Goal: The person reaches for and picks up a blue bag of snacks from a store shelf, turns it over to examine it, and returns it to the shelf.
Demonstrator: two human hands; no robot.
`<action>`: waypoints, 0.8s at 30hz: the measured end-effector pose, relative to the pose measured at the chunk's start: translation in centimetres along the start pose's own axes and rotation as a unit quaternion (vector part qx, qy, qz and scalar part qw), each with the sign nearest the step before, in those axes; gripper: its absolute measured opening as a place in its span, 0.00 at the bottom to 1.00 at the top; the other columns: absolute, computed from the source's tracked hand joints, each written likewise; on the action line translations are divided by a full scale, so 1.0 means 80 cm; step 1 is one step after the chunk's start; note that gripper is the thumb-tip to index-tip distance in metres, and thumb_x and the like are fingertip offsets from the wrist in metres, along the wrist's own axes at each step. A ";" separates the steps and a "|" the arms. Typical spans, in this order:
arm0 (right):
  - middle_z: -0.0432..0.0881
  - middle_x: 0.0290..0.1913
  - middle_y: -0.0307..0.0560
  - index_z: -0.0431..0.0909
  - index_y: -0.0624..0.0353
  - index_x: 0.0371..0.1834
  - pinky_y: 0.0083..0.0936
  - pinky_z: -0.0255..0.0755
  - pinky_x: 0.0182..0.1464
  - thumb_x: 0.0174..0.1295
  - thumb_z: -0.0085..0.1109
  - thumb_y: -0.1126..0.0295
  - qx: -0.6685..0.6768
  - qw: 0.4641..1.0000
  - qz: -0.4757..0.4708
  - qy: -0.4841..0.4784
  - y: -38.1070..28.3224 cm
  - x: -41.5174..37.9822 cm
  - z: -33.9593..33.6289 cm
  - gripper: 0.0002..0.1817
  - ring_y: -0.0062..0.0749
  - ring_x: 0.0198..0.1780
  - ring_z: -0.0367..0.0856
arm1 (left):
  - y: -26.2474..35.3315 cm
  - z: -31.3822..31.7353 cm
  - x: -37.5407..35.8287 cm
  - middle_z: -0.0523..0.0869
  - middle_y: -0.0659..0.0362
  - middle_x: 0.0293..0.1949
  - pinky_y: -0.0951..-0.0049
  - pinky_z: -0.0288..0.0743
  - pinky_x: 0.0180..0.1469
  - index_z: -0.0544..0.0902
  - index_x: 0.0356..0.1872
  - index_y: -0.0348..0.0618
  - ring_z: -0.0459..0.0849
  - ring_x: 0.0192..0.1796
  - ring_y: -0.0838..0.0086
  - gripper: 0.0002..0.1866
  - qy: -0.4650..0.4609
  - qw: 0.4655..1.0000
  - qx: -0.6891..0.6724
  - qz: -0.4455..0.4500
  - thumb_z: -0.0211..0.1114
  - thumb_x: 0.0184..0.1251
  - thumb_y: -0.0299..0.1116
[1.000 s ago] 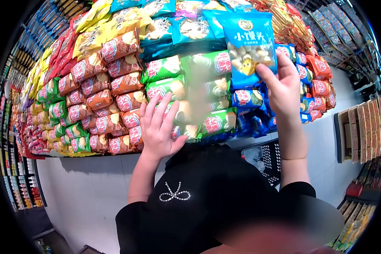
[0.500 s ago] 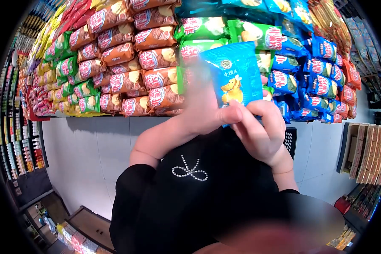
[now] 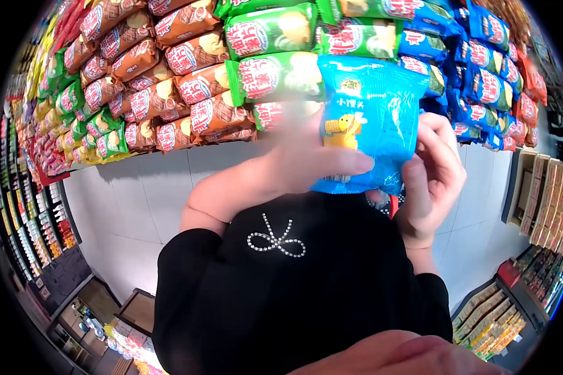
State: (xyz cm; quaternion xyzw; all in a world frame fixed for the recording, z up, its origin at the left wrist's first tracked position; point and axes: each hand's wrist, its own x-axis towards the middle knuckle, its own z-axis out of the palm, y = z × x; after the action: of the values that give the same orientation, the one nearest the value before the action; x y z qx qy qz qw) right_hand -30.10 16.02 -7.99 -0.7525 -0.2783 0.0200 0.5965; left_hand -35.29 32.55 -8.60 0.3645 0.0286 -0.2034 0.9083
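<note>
A light-blue snack packet (image 3: 381,119), printed with a yellow cartoon figure, is held up in front of my chest. My left hand (image 3: 313,162) grips its lower left side, the thumb lying across the front; the rest of that hand is blurred. At the packet's right edge is my right hand (image 3: 435,172), its fingers curled around the edge and its thumb near the lower right corner. Just behind the packet lie green snack packets (image 3: 275,75) in the stacked display.
Brown packets (image 3: 194,53) are piled to the left, dark-blue packets (image 3: 481,87) to the right. Grey tiled floor (image 3: 150,194) shows below the display. Shelves of goods (image 3: 28,219) stand at far left, boxes (image 3: 547,194) at far right.
My right hand has moved from the packet's lower front to its right edge. The packet now shows more of its front and looks wider. My view has shifted, so the display sits higher.
</note>
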 end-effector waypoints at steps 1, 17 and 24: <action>0.69 0.34 0.44 0.75 0.68 0.40 0.16 0.62 0.35 0.45 0.59 0.76 0.047 0.999 -0.009 -0.022 0.003 0.001 -0.005 0.16 0.23 0.31 0.65 | -0.001 0.007 0.001 0.77 0.54 0.43 0.75 0.76 0.39 0.64 0.53 0.35 0.79 0.40 0.72 0.25 0.029 0.999 0.017 -0.007 0.58 0.51 0.25; 0.68 0.24 0.33 0.65 0.60 0.27 0.08 0.57 0.26 0.46 0.59 0.82 0.268 0.956 0.093 -0.078 0.046 -0.025 -0.106 0.12 0.10 0.24 0.61 | -0.104 0.096 0.060 0.70 0.53 0.48 0.70 0.73 0.46 0.55 0.54 0.38 0.74 0.48 0.72 0.34 0.188 0.910 0.267 0.255 0.67 0.51 0.32; 0.66 0.21 0.31 0.63 0.59 0.25 0.08 0.55 0.24 0.44 0.60 0.82 0.263 0.953 0.085 -0.125 0.073 -0.029 -0.125 0.14 0.09 0.23 0.60 | -0.130 0.111 0.075 0.65 0.50 0.52 0.69 0.67 0.54 0.46 0.57 0.37 0.69 0.55 0.68 0.45 0.197 0.867 0.356 0.288 0.71 0.45 0.31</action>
State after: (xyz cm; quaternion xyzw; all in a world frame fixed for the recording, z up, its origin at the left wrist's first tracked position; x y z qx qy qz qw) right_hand -26.13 5.32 -11.14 -0.5816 -0.2710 0.2368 0.7295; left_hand -34.68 17.68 -10.05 0.6880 0.0267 0.1470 0.7102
